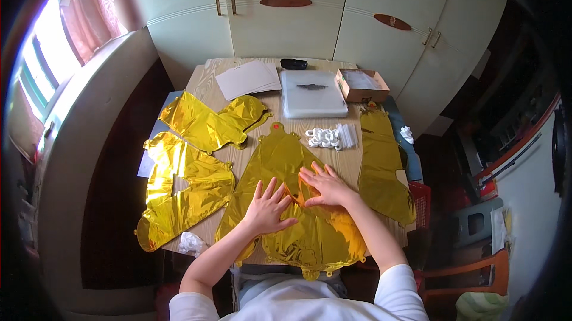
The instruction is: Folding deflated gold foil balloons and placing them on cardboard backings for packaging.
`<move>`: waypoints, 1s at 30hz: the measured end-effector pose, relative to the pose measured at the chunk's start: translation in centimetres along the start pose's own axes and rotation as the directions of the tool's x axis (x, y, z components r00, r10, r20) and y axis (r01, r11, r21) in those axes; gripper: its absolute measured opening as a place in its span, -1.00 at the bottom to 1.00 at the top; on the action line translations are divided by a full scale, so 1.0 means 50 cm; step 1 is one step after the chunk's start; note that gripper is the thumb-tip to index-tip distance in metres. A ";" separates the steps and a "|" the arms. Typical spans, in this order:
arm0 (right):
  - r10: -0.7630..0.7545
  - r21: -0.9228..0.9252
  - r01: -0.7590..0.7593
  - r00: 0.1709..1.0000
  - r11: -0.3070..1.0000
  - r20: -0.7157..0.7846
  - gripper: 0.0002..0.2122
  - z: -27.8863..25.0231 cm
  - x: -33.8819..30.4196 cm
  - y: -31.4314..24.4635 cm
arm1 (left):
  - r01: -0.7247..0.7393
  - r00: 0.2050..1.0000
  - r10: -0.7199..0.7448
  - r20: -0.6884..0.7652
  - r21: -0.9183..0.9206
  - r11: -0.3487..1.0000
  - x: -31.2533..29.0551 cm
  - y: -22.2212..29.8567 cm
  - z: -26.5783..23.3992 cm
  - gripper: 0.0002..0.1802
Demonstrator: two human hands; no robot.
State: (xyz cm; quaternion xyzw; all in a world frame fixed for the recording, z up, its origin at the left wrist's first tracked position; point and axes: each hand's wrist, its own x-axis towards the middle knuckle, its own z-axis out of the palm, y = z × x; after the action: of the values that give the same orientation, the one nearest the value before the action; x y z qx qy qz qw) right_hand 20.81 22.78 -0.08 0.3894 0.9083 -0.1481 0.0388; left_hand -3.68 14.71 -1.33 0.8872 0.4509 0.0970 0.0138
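Observation:
A flat, uninflated gold foil balloon (277,160) is spread across the middle of the table, with a red dot on its top tab. My left hand (268,209) rests on its centre, palm down, fingers spread. Beside it my right hand (328,188) is also open on the foil, fingers apart. Between my hands the foil rises in a creased fold around a small gap. More gold foil balloons lie flat to the left, one at the back (199,121) and one nearer me (196,184). At the right, another gold foil balloon (381,166) reaches over the table edge.
Behind the middle balloon lie white ribbon rolls (323,138) and clear straws (347,135). Grey cards (247,78), a stack of clear plastic bags (313,109), a black object (293,64) and a cardboard box (376,93) line the back. Cabinets (286,29) stand behind the table (208,70).

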 end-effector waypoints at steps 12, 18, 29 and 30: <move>0.086 -0.123 -0.077 0.993 0.989 0.077 0.09 0.003 0.014 0.002 | -0.169 0.985 0.171 0.003 -0.121 0.978 0.066 0.033 -0.042 -0.51; 0.075 -0.149 -0.068 0.996 0.987 0.040 0.11 0.004 0.014 -0.001 | -0.156 0.983 0.171 0.064 -0.195 0.968 0.096 0.009 -0.009 -0.49; 0.067 -0.148 -0.070 0.997 0.987 -0.025 0.09 -0.003 0.000 -0.010 | -0.110 0.986 0.123 0.109 -0.115 0.987 0.115 -0.022 0.012 -0.23; 0.056 -0.167 -0.062 0.998 0.984 -0.044 0.05 0.001 -0.004 -0.013 | -0.112 0.986 0.122 0.114 -0.093 0.989 0.114 -0.023 0.015 -0.22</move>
State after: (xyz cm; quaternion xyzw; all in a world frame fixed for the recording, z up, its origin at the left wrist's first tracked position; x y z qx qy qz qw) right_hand 20.46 22.21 0.06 0.4142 0.9062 -0.0623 0.0582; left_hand -1.17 20.02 -1.30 0.9149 0.3917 0.0641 0.0735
